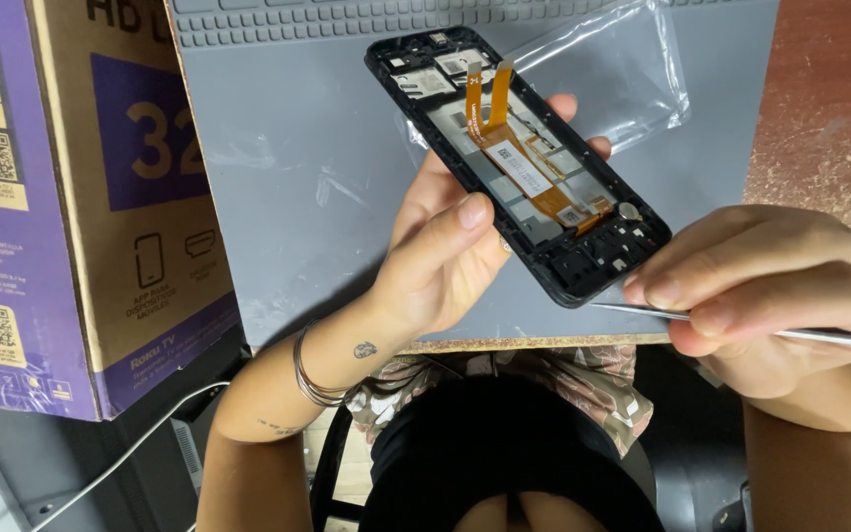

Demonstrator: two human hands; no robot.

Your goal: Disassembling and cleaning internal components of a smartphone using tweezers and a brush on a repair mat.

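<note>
While the left hand (445,251) grips an opened phone frame (519,163) from beneath, thumb pressed on its near edge, orange flex cables (514,148) lie exposed inside it. Just right of the frame's lower corner, the right hand (770,286) pinches a thin metal tool (790,333), tip nearly touching that corner. Beyond both hands lie a grey mat (297,148) and a clear plastic bag (622,69); a cardboard box (81,197) stands left of the left hand.

Grey mat (288,177) lies open ahead; cardboard box (81,197) walls off the left.
</note>
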